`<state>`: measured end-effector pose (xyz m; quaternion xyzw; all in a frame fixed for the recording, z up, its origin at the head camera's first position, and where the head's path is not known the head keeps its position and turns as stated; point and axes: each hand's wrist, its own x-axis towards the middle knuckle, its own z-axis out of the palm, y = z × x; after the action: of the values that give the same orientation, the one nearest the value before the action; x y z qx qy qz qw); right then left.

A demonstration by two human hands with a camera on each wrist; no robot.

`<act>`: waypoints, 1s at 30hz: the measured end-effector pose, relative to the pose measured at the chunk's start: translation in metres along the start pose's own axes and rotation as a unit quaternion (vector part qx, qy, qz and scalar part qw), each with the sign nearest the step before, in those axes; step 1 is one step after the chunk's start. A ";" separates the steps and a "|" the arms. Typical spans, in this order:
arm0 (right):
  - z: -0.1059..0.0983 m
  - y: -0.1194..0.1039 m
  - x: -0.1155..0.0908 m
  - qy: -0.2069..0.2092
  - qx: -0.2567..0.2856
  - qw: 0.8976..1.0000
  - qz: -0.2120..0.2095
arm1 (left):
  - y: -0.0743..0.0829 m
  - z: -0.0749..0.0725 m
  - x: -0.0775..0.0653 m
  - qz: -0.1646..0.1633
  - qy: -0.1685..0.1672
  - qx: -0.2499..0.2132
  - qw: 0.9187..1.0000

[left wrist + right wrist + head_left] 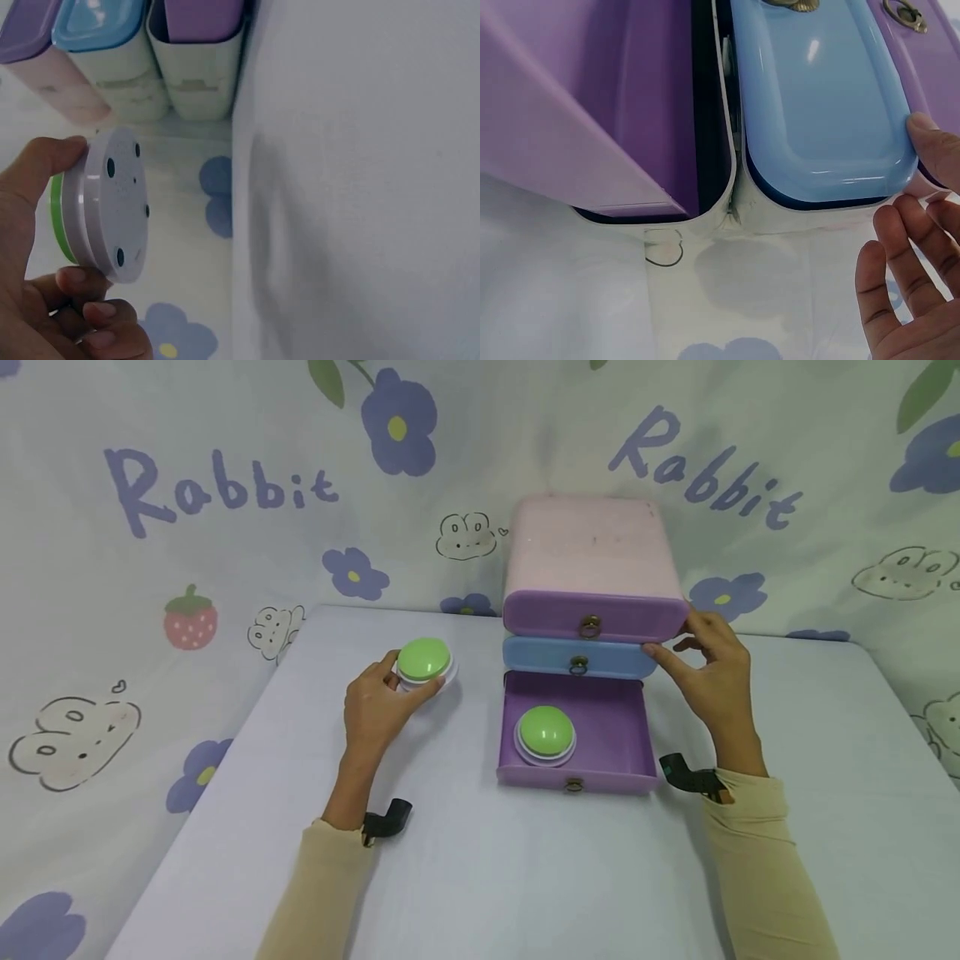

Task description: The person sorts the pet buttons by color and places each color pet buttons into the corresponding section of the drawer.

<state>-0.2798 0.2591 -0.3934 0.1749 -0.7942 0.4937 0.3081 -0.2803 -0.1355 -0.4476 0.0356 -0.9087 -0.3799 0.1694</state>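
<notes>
My left hand [371,706] grips a round push button [423,660] with a green dome and white base, fingers and thumb at its sides. Its white underside with dark feet shows in the left wrist view, held off the table. A matching push button [546,732] sits at the left inside the pulled-out purple bottom drawer [611,727]. At the right side of the drawer cabinet [592,543] is my right hand [716,672]. Its thumb touches the right edge of the blue middle drawer [611,658], which is closed; the other fingers are loosely bent beside the cabinet.
The cabinet's purple top drawer [555,617] is closed, with a small ring pull. Behind stands a patterned cloth [247,410] with rabbits and flowers. The white tabletop [465,868] extends in front and to both sides.
</notes>
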 end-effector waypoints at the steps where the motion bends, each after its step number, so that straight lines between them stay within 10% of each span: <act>1: 0.000 0.000 0.000 0.000 0.000 1.000 0.000 | 0.002 -0.001 0.000 0.003 0.000 -0.001 1.000; 30: 0.000 0.002 -0.002 -0.002 0.004 1.000 -0.001 | 0.033 -0.004 -0.013 0.046 -0.039 -0.029 0.998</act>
<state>-0.2800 0.2596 -0.3959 0.1775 -0.7929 0.4960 0.3062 -0.2649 -0.1119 -0.4257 -0.0257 -0.9038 -0.3992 0.1519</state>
